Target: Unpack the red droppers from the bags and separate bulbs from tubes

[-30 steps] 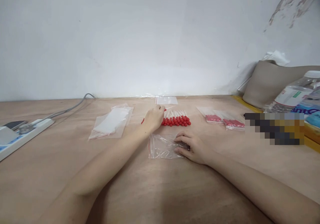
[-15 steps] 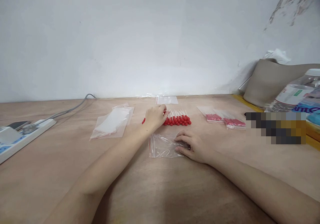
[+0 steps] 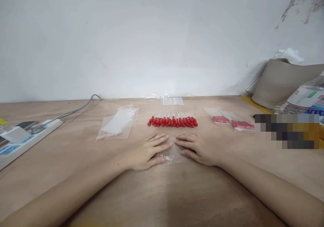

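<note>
My left hand point(image 3: 148, 154) lies with fingers stretched out on the left side of a clear plastic zip bag point(image 3: 173, 156). On the bag's right side rests my right hand point(image 3: 199, 149), its fingers spread as well. Both hands cover much of the bag, which lies flat on the table. Just beyond the fingertips is a row of small red-headed pieces with thin whitish stems point(image 3: 173, 121); the red ends point toward me. Their exact kind is too small to tell.
Several flat clear bags point(image 3: 117, 122) lie at left, and one more bag point(image 3: 172, 101) by the wall. Filled bags with red contents point(image 3: 241, 125) sit at right. A power strip point(image 3: 30, 139) with a grey cable is far left; a plastic bottle point(image 3: 301, 97) and a grey-brown container point(image 3: 275, 81) stand right.
My left hand has come back from the row of red-headed pieces and down onto the bag, fingers now spread. The row shows in full. My right hand stays on the bag.
</note>
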The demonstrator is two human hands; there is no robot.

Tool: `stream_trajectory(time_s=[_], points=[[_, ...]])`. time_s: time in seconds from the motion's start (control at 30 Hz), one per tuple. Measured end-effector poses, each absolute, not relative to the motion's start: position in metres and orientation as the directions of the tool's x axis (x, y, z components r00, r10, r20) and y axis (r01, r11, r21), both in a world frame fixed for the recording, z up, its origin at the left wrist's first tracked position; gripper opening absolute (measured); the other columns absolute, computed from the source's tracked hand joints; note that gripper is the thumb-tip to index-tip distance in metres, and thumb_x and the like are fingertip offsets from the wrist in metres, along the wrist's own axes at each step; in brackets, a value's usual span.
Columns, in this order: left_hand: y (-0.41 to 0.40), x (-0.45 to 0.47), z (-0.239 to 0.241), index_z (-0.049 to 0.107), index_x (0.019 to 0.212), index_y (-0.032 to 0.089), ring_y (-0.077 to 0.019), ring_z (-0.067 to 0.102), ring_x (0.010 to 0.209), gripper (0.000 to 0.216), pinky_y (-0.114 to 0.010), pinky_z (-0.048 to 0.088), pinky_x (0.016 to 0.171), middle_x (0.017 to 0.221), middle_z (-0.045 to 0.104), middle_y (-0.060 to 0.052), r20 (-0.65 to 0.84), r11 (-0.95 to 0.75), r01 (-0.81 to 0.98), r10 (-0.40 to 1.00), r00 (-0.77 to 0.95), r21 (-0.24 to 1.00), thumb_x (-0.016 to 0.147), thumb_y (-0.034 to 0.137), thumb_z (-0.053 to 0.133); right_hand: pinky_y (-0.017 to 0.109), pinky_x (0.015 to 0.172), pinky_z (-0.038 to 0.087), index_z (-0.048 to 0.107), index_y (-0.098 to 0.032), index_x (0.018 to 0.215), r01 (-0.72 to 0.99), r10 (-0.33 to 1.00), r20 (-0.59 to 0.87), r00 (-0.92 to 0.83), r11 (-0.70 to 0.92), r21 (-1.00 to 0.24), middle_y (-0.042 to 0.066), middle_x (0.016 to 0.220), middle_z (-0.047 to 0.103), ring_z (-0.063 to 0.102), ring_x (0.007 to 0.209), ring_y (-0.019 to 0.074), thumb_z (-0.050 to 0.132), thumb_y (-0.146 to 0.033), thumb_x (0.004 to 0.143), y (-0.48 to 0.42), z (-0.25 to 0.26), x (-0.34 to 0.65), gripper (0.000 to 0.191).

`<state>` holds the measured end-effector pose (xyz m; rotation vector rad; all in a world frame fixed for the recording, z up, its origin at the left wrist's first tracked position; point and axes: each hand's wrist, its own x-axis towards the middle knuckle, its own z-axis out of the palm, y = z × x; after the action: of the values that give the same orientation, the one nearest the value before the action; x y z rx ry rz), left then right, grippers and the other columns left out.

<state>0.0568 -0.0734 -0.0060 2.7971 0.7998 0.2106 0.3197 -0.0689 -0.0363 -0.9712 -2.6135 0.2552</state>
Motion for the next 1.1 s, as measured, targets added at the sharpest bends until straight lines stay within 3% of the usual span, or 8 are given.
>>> stream_trajectory(time_s=[0.13,0.27,0.4,0.57,0.67,0.77,0.97,1.1], points=[[-0.076,0.046,-0.015,0.027,0.135,0.032,-0.0238,0.015,0.133,0.048,-0.048,0.006,0.108,0.145,0.019,-0.003,-0.003,-0.773,0.565,0.589,0.808,0.289,0.088,0.042,0.037,0.037,0.100,0.029,0.043,-0.025,0.128,0.587,0.629,0.211,-0.748,0.776,-0.231,0.005,0.133,0.043,0.040,0.119,0.0191,0.037,-0.043,0.088,-0.068,-0.033,0.324,0.044],[-0.072,0.051,-0.019,0.048,0.122,0.025,-0.0234,0.034,0.125,0.045,-0.040,0.026,0.103,0.137,0.037,-0.007,0.136,-0.621,0.591,0.740,0.659,0.515,0.081,0.044,0.050,0.032,0.091,0.034,0.064,-0.022,0.101,0.690,0.699,0.356,-0.620,0.702,-0.177,0.005,0.105,0.062,0.053,0.098,0.0163,0.041,-0.040,0.086,-0.060,-0.032,0.336,0.032],[-0.056,0.058,-0.029,0.056,0.106,0.018,-0.0164,0.056,0.085,0.040,-0.030,0.044,0.076,0.099,0.060,-0.007,0.198,-0.380,0.597,0.916,0.348,0.707,0.077,0.044,0.055,0.038,0.081,0.033,0.065,-0.020,0.089,0.971,0.830,0.532,-0.168,0.231,-0.054,0.007,0.095,0.063,0.052,0.093,0.0219,0.043,-0.030,0.083,-0.044,-0.024,0.361,0.025],[-0.044,0.055,-0.037,0.056,0.099,0.016,-0.0093,0.046,0.059,0.055,-0.022,0.037,0.055,0.075,0.052,0.001,0.052,-0.242,0.648,0.953,0.299,0.722,0.056,0.047,0.071,0.037,0.070,0.031,0.063,-0.013,0.091,0.959,0.928,0.365,0.075,-0.168,0.230,0.015,0.098,0.060,0.050,0.091,0.0275,0.044,-0.014,0.073,-0.032,-0.021,0.393,0.026],[-0.047,0.053,-0.026,0.059,0.078,0.014,-0.0080,0.041,0.054,0.039,-0.020,0.032,0.050,0.061,0.047,0.004,-0.050,-0.204,0.635,0.932,0.359,0.745,0.058,0.046,0.069,0.037,0.070,0.029,0.064,-0.010,0.082,0.934,0.929,0.369,0.044,-0.169,0.315,0.015,0.092,0.061,0.051,0.088,0.0262,0.039,-0.011,0.077,-0.028,-0.028,0.404,0.026],[-0.044,0.043,-0.006,0.055,0.070,0.014,-0.0083,0.045,0.053,0.035,-0.020,0.035,0.051,0.060,0.050,0.003,0.019,-0.208,0.543,0.943,0.332,0.814,0.063,0.047,0.064,0.037,0.070,0.028,0.065,-0.010,0.079,0.928,0.917,0.399,-0.016,-0.135,0.347,0.015,0.087,0.063,0.053,0.086,0.0258,0.035,-0.011,0.080,-0.027,-0.031,0.407,0.029],[-0.011,-0.019,0.031,0.050,0.077,0.015,-0.0078,0.050,0.053,0.038,-0.021,0.043,0.052,0.066,0.052,0.003,0.327,-0.155,0.529,0.912,-0.249,0.834,0.062,0.046,0.066,0.040,0.069,0.031,0.065,-0.012,0.071,0.943,0.960,0.270,-0.077,-0.018,0.333,0.016,0.077,0.064,0.057,0.079,0.0284,0.042,-0.012,0.077,-0.041,-0.006,0.387,0.024],[-0.001,-0.058,0.026,0.050,0.089,0.015,-0.0112,0.053,0.060,0.029,-0.025,0.045,0.057,0.072,0.052,0.001,0.331,0.048,0.681,0.848,-0.414,0.730,0.072,0.035,0.061,0.032,0.059,0.034,0.061,-0.016,0.057,0.990,0.995,0.053,-0.086,0.079,0.116,0.011,0.066,0.063,0.058,0.063,0.0224,0.052,-0.028,0.074,-0.060,0.017,0.361,0.022]])
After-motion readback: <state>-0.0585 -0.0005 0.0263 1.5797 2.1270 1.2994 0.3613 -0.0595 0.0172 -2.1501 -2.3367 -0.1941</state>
